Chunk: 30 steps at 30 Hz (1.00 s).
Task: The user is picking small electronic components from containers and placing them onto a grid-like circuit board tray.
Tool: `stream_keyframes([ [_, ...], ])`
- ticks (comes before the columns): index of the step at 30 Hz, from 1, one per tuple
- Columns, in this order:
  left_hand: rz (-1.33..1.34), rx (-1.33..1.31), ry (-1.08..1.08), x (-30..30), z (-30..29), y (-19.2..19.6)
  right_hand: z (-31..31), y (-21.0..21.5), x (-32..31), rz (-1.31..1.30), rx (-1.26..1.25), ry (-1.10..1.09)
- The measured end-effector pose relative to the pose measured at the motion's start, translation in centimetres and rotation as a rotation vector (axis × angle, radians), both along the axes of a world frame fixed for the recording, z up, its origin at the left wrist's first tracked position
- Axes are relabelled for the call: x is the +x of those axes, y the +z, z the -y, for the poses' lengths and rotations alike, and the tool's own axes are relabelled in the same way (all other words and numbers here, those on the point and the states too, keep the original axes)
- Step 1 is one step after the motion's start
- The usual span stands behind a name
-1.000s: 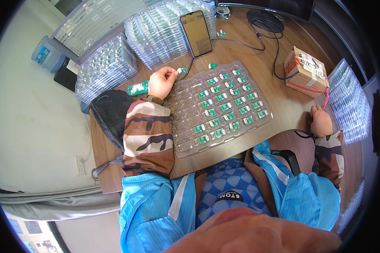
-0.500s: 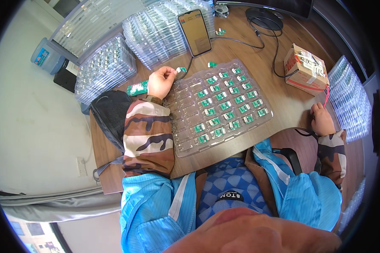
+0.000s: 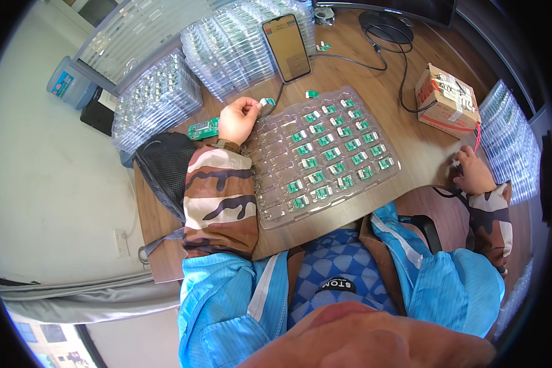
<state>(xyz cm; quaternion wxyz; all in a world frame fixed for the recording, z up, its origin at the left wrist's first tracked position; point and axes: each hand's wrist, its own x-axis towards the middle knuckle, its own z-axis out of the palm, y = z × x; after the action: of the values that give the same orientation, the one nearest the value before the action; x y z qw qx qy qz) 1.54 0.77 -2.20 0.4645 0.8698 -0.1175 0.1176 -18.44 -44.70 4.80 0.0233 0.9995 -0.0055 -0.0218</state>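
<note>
My left hand (image 3: 238,119) rests on the wooden table (image 3: 411,141) at the top left corner of a clear plastic blister tray (image 3: 270,208), pinching a small green circuit board (image 3: 267,102) between its fingertips. The tray's pockets hold several small green boards (image 3: 334,153), mostly in its right half; its left columns are bare. My right hand (image 3: 472,174) lies at the table's right edge, its fingers closed around a small white part next to a red wire (image 3: 476,136). A larger green board (image 3: 203,129) lies left of my left hand.
Stacks of clear trays (image 3: 233,43) stand at the back and at the left (image 3: 156,98); more stand at the right (image 3: 503,141). A phone (image 3: 286,48) leans on the back stack. A cardboard box (image 3: 446,100), black cables (image 3: 405,67) and two loose boards (image 3: 322,46) are there too.
My right hand has edged down and to the left along the table's right edge. My left hand stays in place with the small board.
</note>
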Motion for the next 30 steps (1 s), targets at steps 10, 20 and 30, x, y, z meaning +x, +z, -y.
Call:
stream_keyframes([
  [10, -0.011, 0.013, 0.027, -0.8, 0.1, 0.8, -14.3, 3.8, 12.3, 0.449, 0.3, 0.63],
  [20, 0.028, 0.04, 0.046, -1.3, 0.5, 1.1, -21.3, -0.6, 23.1, 0.711, 0.356, 0.697],
  [30, 0.046, 0.061, 0.048, -1.4, 0.5, 1.2, -22.3, -1.0, 24.6, 0.721, 0.327, 0.64],
])
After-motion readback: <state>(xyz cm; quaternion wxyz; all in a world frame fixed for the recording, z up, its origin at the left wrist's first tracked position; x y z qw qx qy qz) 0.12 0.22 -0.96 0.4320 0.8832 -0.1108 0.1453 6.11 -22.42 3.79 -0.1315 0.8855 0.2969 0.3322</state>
